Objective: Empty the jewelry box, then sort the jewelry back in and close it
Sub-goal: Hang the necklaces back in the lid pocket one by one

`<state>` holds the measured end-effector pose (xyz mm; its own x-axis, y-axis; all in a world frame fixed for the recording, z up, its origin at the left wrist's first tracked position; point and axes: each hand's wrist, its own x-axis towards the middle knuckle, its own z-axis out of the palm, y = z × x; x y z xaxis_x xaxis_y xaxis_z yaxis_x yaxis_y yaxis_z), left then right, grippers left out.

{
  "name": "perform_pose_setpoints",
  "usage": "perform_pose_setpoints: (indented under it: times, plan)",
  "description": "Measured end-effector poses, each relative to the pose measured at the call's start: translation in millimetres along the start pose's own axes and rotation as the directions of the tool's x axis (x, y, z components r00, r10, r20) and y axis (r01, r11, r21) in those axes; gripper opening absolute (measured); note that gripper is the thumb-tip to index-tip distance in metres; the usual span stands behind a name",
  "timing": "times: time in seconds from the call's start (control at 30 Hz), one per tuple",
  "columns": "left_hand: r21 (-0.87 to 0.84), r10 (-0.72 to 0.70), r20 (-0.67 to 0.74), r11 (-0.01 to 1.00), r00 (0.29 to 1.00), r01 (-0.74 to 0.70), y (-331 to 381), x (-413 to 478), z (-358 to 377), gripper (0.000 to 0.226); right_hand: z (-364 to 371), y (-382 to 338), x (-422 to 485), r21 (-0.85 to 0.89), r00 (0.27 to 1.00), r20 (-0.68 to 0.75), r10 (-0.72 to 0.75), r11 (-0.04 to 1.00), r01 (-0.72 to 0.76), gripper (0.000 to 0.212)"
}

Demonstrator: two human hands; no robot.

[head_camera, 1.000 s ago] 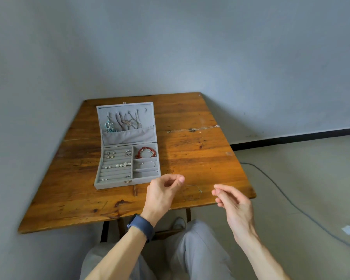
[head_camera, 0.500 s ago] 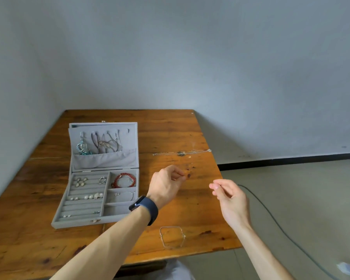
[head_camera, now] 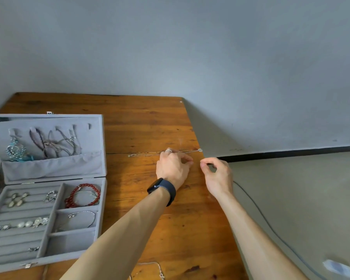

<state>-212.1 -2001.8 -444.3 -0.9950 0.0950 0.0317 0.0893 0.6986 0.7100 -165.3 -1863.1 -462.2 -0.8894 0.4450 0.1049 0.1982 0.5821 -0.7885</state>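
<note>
Left hand (head_camera: 174, 166): fingers curled down onto the table (head_camera: 150, 122); no hold is visible.
Right hand (head_camera: 216, 172): thumb and forefinger pinched together; on what, I cannot tell.
Near chain (head_camera: 157, 266): lies loose at the near table edge.
Jewelry box (head_camera: 59, 259): open, partly filled.
Long necklace (head_camera: 146, 154): stretched straight just beyond the curled fingers; probably very light, limp and easy to tangle, so it is better pinched near the pendant (head_camera: 199, 150).

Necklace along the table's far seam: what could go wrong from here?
The necklace has its pendant at the right edge of the table; a nudge from the left hand might tip it onto the floor. Its fine chain lies along a crack between boards and could snag. A second chain at the near edge, beside the left forearm, could get swept off.
</note>
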Motion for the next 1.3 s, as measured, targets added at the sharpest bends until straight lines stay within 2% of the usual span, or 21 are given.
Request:
perform_pose_setpoints:
  times: [0.53,0.73,0.97,1.1,1.3]
  plan:
    - [0.125,0.017,-0.051,0.992,0.999,-0.01,-4.7,8.0,13.9,0.025,16.6,0.1,15.2,0.018,0.998,-0.028,0.048,0.999,-0.047,0.009]
    - [0.099,0.034,0.025,0.994,0.999,-0.036,-5.5,-5.2,-0.1,0.031,9.2,-4.1,2.6,-0.028,0.998,0.0,0.065,0.998,-0.065,0.018]
    - [0.122,0.085,0.206,0.986,0.975,-0.112,-9.9,-61.0,-41.8,0.04,-7.0,-14.5,-80.3,-0.17,0.999,0.017,-0.029,0.985,0.032,0.026]
    - [0.102,0.164,0.189,0.977,0.968,-0.185,-20.0,-115.9,-75.5,0.041,-19.7,-22.9,-147.1,-0.088,0.997,0.034,-0.075,0.993,0.078,0.024]
    - [0.112,0.254,0.074,0.959,0.964,-0.261,-66.3,-212.6,-111.0,0.039,-23.8,-26.3,-235.1,0.055,0.994,0.076,-0.08,0.996,0.076,0.02]
